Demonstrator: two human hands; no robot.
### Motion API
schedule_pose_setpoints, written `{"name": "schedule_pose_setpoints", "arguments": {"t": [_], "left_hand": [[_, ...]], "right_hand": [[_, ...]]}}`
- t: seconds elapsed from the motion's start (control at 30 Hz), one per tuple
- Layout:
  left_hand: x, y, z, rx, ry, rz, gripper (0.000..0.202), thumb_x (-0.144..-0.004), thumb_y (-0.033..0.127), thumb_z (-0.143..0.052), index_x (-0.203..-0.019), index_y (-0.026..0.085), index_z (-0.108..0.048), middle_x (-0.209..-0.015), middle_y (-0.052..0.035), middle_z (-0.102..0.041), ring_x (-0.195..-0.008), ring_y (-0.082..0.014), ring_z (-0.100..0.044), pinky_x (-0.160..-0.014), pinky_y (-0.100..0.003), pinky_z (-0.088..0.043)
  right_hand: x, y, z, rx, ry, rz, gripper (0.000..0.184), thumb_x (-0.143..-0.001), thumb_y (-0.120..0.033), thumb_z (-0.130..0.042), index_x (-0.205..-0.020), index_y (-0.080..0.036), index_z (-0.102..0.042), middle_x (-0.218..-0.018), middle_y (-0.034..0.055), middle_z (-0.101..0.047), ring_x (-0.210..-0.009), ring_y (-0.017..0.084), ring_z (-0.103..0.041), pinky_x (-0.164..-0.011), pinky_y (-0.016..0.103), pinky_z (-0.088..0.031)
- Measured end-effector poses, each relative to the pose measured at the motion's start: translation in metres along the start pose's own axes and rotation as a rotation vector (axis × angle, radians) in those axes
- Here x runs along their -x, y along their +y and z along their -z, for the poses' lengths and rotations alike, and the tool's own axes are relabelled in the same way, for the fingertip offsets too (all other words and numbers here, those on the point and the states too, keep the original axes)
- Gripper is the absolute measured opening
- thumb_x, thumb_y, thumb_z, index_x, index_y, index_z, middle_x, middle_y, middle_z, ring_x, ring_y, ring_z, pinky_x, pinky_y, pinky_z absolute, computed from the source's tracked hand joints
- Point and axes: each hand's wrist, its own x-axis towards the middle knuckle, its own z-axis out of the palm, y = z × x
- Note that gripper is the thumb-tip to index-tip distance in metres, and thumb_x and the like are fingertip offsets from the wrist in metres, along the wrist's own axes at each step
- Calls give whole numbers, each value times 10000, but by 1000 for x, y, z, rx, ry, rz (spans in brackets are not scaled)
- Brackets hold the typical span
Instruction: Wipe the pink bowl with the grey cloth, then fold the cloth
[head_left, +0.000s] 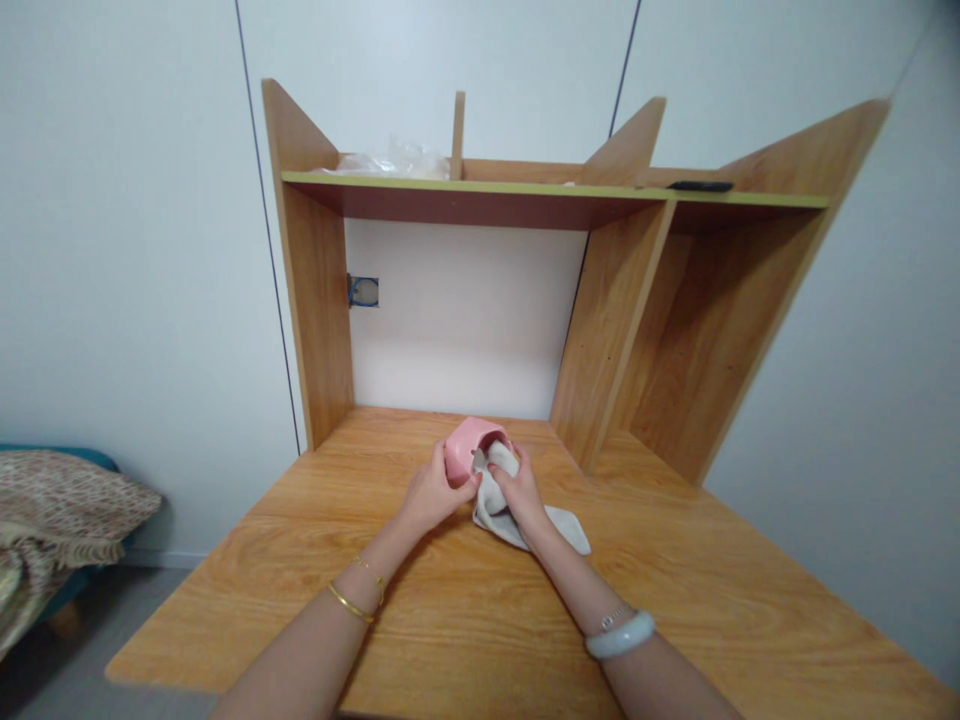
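Observation:
Just above the wooden desk, a pink faceted pot-like container (466, 446) is tipped so that its dark opening faces right. My left hand (442, 487) is closed around its left side, with the thumb near the rim. In my right hand (521, 490) a light grey cloth (492, 494) is bunched, and part of it is pushed up to the container's opening. The rest of the cloth hangs below and trails onto the desk to the right of my wrist. My right fingertips are partly hidden behind the cloth and container.
The wooden desk (300, 590) carries a shelf unit (480, 205) at its back. Clear plastic wrapping (397, 160) and a flat black object (701, 186) lie on the upper shelf. A wall socket hole (364, 291) shows blue wire. A patterned blanket (67, 500) covers furniture at left.

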Motion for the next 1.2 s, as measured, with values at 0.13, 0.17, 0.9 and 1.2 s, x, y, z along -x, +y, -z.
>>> {"name": "schedule_pose_setpoints", "arguments": {"t": [0.13, 0.17, 0.9, 1.2], "left_hand": [[0, 2, 4, -137, 22, 1, 629, -699, 483, -557, -1197, 141, -383, -949, -110, -630, -845, -254, -603, -702, -324, -447], [0, 3, 6, -171, 14, 3, 634, -697, 486, -554, -1201, 141, -382, -943, -112, -633, -847, -260, -605, -707, -327, -443], [-2, 3, 16, -268, -18, -17, 535, -699, 391, -535, -1178, 155, -495, -925, -96, -656, -819, -264, -607, -721, -324, -439], [-3, -3, 6, 177, -31, -68, 659, -752, 502, -532, -1301, 179, -362, -1120, -104, -582, -988, -239, -561, -835, -331, -440]], "right_hand": [[-1, 5, -3, 41, -20, 40, 625, -574, -309, -603, -1153, -162, -417, -1151, 124, -551, -1043, 236, -534, -889, 353, -420], [-1, 6, -3, 47, -28, 52, 634, -573, -308, -607, -1158, -164, -411, -1164, 125, -543, -1057, 235, -527, -904, 357, -409], [2, 0, 4, 284, -62, 169, 670, -643, -229, -534, -1274, -141, -326, -1082, 127, -593, -967, 243, -577, -842, 385, -435], [2, -8, 9, 198, 18, 153, 655, -667, -248, -485, -1286, -133, -306, -1180, 139, -528, -1050, 241, -532, -899, 379, -405]]}}
